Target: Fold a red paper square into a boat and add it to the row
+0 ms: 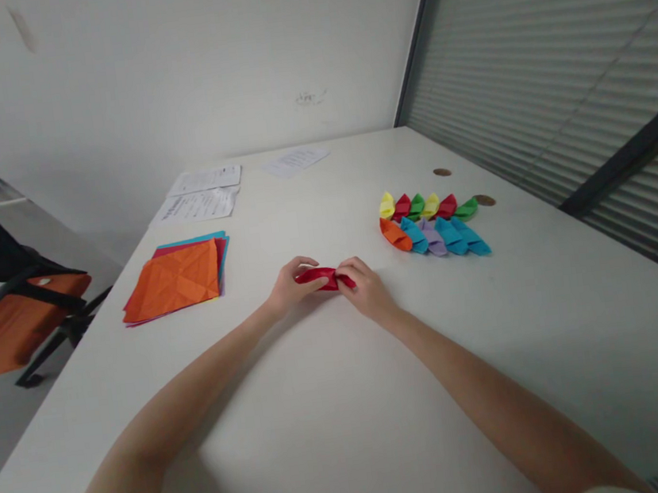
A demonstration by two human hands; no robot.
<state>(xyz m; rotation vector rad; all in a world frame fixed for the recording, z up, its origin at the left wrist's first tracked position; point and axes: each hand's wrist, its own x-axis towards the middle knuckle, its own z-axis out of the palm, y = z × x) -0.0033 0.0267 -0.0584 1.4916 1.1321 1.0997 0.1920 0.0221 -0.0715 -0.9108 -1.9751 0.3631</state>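
Two bare forearms are stretching forward from pale sleeves at the bottom edge, lying low over the white table top [327, 423]. The left hand [289, 285] and right hand [369, 291] are meeting near the middle of the table.

Both hands are gripping a small folded piece of red paper [324, 277] between them. The left hand is curling narrowly over its left end, with the thumb tucked beneath. The right hand is pinching its right end with closed fingertips. The red paper is sitting just at the table surface; whether it is resting on it cannot be told.

Left of the hands, well apart, a flat stack of coloured paper squares [177, 279] is lying on the table. The top sheet is orange and creased, with red, blue and purple edges showing under it.

Right of the hands and a little farther back, a cluster of small folded paper shapes [431, 222] is lying in two rows. The far row is showing yellow, red and green pieces. The near row is showing orange, blue and lilac pieces, each overlapping its neighbour. Two small brown round caps [484, 199] are sitting in the table top beside the cluster.

Printed white sheets [203, 194] are lying at the far end, near the wall. An orange and black office chair [7, 318] is standing off the table's left side. Grey slatted blinds [550, 51] are filling the right side.
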